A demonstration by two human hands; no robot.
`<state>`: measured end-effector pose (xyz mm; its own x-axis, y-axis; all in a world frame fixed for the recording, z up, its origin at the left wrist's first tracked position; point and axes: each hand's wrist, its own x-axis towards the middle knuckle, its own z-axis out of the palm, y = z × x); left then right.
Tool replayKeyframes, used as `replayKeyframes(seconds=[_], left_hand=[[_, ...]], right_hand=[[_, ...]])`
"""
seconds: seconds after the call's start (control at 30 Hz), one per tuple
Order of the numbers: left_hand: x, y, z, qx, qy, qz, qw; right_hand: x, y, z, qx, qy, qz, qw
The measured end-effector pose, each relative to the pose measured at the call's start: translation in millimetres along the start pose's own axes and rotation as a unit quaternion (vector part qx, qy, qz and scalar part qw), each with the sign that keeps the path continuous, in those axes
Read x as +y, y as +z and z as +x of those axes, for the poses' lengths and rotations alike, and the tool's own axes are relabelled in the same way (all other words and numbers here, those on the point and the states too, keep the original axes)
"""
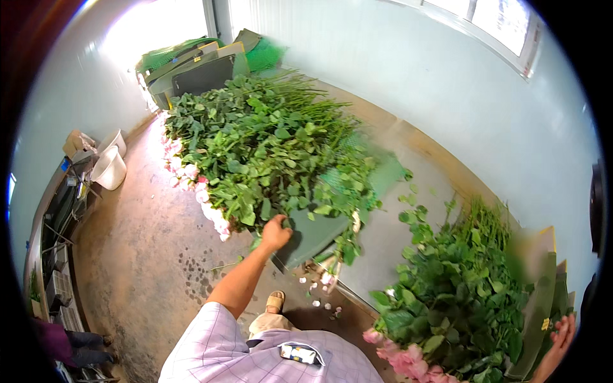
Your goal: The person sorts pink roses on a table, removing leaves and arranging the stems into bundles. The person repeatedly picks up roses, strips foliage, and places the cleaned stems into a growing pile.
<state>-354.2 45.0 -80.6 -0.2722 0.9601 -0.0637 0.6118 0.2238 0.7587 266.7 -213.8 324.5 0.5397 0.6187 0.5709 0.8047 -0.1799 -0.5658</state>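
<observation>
My left hand (276, 233) reaches forward with its fingers curled at the edge of a flat dark green board (314, 237). That board lies by the near end of a large heap of cut roses (255, 147), whose leafy stems point away and whose pink blooms (211, 207) face left. At the far right, my right hand (560, 337) has its fingers apart, next to upright dark green sheets (539, 313); part of it is cut off by the picture's rim. Between my hands, to the right, lies a second pile of roses (453, 293) with pink blooms (408, 360) toward me.
Green netting (386, 175) lies under some stems on the grey table (383, 255). Folded sheets and boards (204, 73) stand at its far end. White buckets (110, 167) and a cluttered shelf (57, 255) are at left. Petals (316, 303) dot the floor; another person (76, 345) stands lower left.
</observation>
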Motion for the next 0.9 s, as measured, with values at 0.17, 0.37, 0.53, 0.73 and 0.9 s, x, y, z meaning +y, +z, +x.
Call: replayKeyframes(seconds=[0.17,0.37,0.53,0.73,0.9], left_hand=[[32.1,-80.6,27.8,0.083,0.198,0.117,0.97],[-12.1,-164.5,90.7,0.025,0.143,0.29,0.946],[-23.5,-155.8,78.4,-0.137,0.157,0.355,0.911],[-10.6,-160.8,90.2,-0.122,0.191,0.092,0.97],[15.9,-143.7,79.2,-0.142,0.245,0.072,0.956]], right_hand=[[-137.5,163.4,-102.2,-0.362,0.083,0.287,0.883],[-122.0,468.0,-237.9,-0.492,-0.011,0.07,0.867],[-131.3,530.5,-286.6,-0.383,0.012,0.012,0.924],[-228.4,527.8,-288.3,-0.421,0.15,0.217,0.868],[-257.4,612.8,-347.7,-0.519,0.273,0.325,0.742]])
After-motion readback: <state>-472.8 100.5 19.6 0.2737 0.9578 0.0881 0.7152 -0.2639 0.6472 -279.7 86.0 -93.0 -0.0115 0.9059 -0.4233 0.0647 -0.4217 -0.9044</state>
